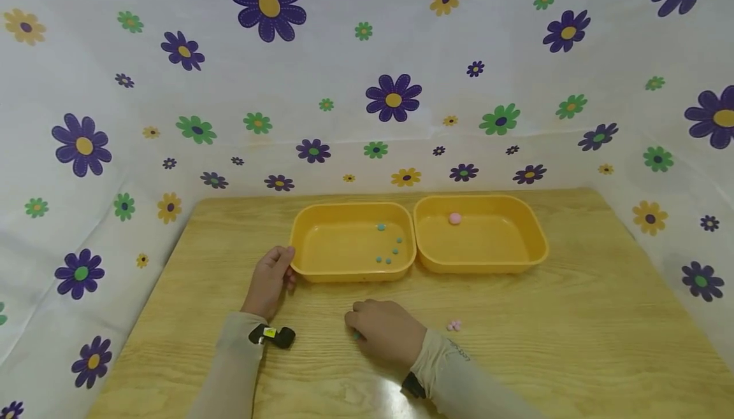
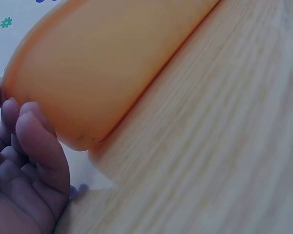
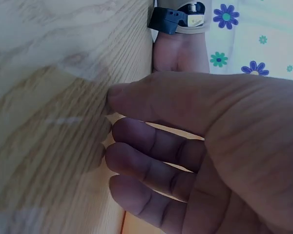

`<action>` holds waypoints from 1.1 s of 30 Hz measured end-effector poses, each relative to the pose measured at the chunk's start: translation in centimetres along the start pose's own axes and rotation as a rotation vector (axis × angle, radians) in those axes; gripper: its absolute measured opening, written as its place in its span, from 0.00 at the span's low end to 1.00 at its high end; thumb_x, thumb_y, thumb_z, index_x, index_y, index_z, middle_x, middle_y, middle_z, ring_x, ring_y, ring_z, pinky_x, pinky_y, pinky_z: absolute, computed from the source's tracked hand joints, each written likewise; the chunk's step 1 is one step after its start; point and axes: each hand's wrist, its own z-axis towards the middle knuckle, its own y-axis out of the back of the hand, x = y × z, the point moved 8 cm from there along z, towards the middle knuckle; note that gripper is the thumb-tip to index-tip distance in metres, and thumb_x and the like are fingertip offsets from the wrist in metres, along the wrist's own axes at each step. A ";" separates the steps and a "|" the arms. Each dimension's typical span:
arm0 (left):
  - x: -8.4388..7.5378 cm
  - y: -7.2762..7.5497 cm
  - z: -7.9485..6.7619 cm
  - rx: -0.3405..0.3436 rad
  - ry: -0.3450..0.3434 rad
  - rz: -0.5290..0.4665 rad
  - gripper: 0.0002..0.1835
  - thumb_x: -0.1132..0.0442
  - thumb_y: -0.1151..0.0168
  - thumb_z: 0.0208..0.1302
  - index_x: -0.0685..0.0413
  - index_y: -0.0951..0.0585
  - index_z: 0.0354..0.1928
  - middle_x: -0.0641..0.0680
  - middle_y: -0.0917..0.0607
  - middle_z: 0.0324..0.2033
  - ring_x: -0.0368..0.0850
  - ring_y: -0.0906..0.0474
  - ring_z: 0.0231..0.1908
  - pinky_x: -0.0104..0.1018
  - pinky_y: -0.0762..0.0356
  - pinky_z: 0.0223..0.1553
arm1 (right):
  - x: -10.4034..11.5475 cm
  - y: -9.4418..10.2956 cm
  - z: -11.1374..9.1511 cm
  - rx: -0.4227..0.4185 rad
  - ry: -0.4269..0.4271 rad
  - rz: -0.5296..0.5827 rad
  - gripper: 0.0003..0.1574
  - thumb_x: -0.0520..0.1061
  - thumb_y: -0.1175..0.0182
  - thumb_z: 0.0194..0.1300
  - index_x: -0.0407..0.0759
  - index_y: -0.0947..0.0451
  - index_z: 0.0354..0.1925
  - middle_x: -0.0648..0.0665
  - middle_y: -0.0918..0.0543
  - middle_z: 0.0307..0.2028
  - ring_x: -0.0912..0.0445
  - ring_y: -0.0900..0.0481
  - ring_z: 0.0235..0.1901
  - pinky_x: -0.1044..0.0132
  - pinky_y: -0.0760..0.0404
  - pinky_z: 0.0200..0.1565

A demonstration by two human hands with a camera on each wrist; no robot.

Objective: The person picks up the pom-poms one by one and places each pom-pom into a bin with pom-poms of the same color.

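Observation:
My left hand grips the left end of a yellow plastic tray, thumb at the rim and curled fingers against the outer wall. In the left wrist view, the fingertips meet the orange-looking tray wall. In front of that tray, my right hand is low on the table, its fingers curled down over a small teal piece that peeks out at its left edge. From the right wrist, the thumb and curled fingers show at the wood; the teal piece is hidden there.
Several small teal pieces lie in the left tray's right half. A second yellow tray stands against it, with a pink ball inside. Right of my right hand is a small pink cluster. A flowered white curtain rises behind the wooden table.

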 end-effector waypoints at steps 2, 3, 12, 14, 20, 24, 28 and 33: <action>-0.1 -0.1 0.0 0.004 0.001 -0.001 0.24 0.44 0.43 0.78 0.62 0.29 0.39 0.50 0.27 0.25 0.42 0.29 0.22 0.31 0.27 0.23 | 0.0 -0.1 0.0 -0.007 -0.001 -0.001 0.09 0.39 0.30 0.61 0.51 0.21 0.32 0.57 0.28 0.26 0.63 0.31 0.25 0.71 0.32 0.25; -0.1 -0.1 0.0 0.003 0.001 -0.003 0.24 0.44 0.43 0.78 0.62 0.29 0.39 0.50 0.27 0.25 0.42 0.29 0.22 0.31 0.27 0.23 | 0.0 -0.1 0.0 -0.011 0.002 -0.001 0.09 0.39 0.31 0.61 0.51 0.21 0.32 0.57 0.28 0.26 0.63 0.31 0.25 0.71 0.32 0.25; -0.2 -0.2 -0.1 0.000 0.010 0.002 0.26 0.45 0.43 0.78 0.66 0.30 0.41 0.50 0.27 0.24 0.42 0.29 0.22 0.32 0.27 0.23 | 0.3 0.3 0.0 -0.031 0.009 -0.017 0.09 0.39 0.32 0.64 0.50 0.21 0.30 0.56 0.26 0.26 0.62 0.28 0.25 0.70 0.30 0.24; -0.3 -0.2 0.0 -0.001 0.008 0.001 0.26 0.45 0.43 0.78 0.66 0.30 0.41 0.50 0.27 0.24 0.42 0.29 0.22 0.32 0.27 0.23 | 0.2 0.2 0.0 -0.022 0.010 -0.027 0.09 0.40 0.32 0.65 0.50 0.21 0.30 0.56 0.26 0.26 0.62 0.28 0.26 0.70 0.30 0.25; -0.2 -0.2 0.1 -0.002 0.004 -0.006 0.25 0.45 0.42 0.77 0.64 0.30 0.40 0.50 0.27 0.25 0.42 0.29 0.22 0.32 0.27 0.22 | 0.2 0.4 0.0 -0.028 0.020 -0.034 0.07 0.40 0.31 0.66 0.49 0.19 0.31 0.56 0.25 0.27 0.63 0.29 0.26 0.71 0.29 0.26; -0.1 -0.1 0.3 0.001 0.009 -0.004 0.23 0.45 0.43 0.78 0.62 0.29 0.39 0.50 0.27 0.24 0.43 0.29 0.22 0.32 0.26 0.23 | 0.2 0.6 0.0 -0.029 0.020 -0.027 0.07 0.40 0.32 0.66 0.49 0.18 0.31 0.55 0.24 0.27 0.63 0.28 0.26 0.72 0.29 0.26; -0.2 -0.1 0.2 -0.006 0.006 0.003 0.23 0.46 0.43 0.78 0.61 0.29 0.39 0.50 0.27 0.25 0.42 0.29 0.22 0.32 0.26 0.23 | 0.2 0.7 -0.1 -0.037 0.023 -0.020 0.08 0.40 0.33 0.68 0.49 0.19 0.30 0.55 0.24 0.26 0.63 0.28 0.26 0.71 0.30 0.25; -0.2 -0.2 -0.1 -0.007 -0.001 -0.004 0.25 0.45 0.43 0.78 0.64 0.30 0.39 0.51 0.27 0.24 0.42 0.29 0.22 0.31 0.27 0.22 | -0.1 1.0 -0.3 -0.067 0.021 0.040 0.12 0.38 0.36 0.68 0.50 0.21 0.28 0.57 0.26 0.24 0.65 0.31 0.24 0.73 0.32 0.24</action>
